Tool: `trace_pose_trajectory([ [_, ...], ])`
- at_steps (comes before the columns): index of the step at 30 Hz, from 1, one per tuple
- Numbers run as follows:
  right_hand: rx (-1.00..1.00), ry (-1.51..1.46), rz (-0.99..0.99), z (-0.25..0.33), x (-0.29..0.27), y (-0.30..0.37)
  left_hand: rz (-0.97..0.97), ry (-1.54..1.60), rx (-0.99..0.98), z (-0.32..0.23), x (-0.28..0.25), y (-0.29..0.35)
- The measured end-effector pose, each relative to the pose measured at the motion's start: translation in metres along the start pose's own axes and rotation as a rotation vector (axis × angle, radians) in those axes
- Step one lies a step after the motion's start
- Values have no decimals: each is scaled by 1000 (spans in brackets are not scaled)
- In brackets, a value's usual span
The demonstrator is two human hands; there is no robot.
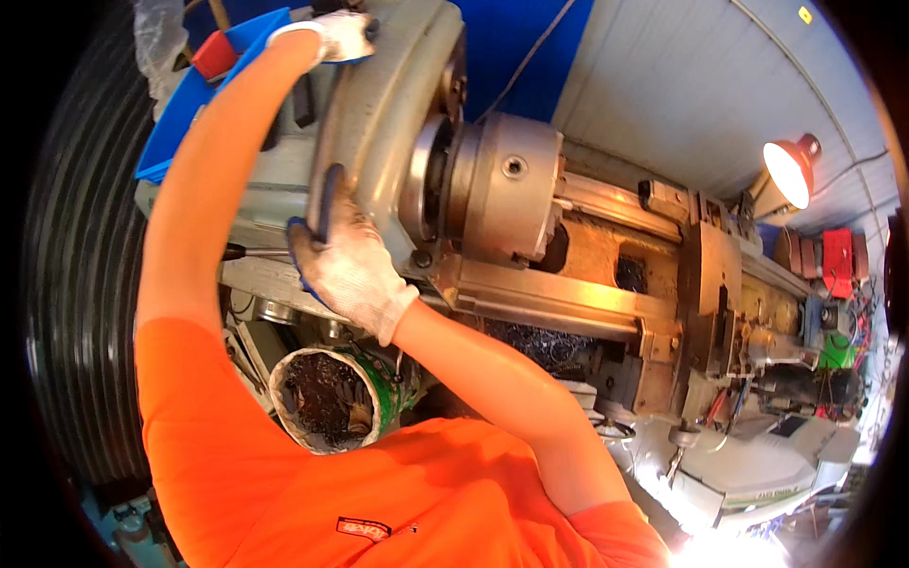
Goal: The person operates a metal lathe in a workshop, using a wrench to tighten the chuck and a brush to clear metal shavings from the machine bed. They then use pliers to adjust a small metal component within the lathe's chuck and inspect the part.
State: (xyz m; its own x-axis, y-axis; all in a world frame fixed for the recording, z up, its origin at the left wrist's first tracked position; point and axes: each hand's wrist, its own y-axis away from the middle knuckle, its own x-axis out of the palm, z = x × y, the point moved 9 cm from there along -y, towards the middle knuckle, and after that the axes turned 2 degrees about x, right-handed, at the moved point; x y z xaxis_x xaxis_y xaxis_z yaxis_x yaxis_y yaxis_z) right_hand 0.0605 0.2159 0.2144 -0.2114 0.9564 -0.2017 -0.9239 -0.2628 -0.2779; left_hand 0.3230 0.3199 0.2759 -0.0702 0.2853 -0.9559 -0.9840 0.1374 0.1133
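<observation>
The left hand [336, 33], gloved in white, reaches up and rests on top of the lathe headstock [379, 123], just beside a blue tray [189, 104]; its fingers curl over the edge, though I cannot tell whether the grip is clenched on anything. The right hand [346, 265], also gloved, presses against the headstock's front face, its fingers wrapped around a dark lever [331, 194]. To the right of the headstock sits the round steel chuck [502, 185], well clear of both hands. Below the right hand stands a bucket [327, 398] of dark swarf. A lit lamp [791, 170] shines over the far end of the lathe bed [606, 303].
</observation>
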Motion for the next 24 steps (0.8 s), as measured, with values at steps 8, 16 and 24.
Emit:
trace_pose_trajectory([
  [8, -24, -3, -154, -60, -212, 43, -413, 114, 283, -54, -65, 193],
  [16, 765, -753, -386, -289, -260, 47, -355, 840, 446, -150, -74, 288],
  [24, 548, -773, -377, -292, -257, 21, -197, 1176, 240, -181, -6, 302],
])
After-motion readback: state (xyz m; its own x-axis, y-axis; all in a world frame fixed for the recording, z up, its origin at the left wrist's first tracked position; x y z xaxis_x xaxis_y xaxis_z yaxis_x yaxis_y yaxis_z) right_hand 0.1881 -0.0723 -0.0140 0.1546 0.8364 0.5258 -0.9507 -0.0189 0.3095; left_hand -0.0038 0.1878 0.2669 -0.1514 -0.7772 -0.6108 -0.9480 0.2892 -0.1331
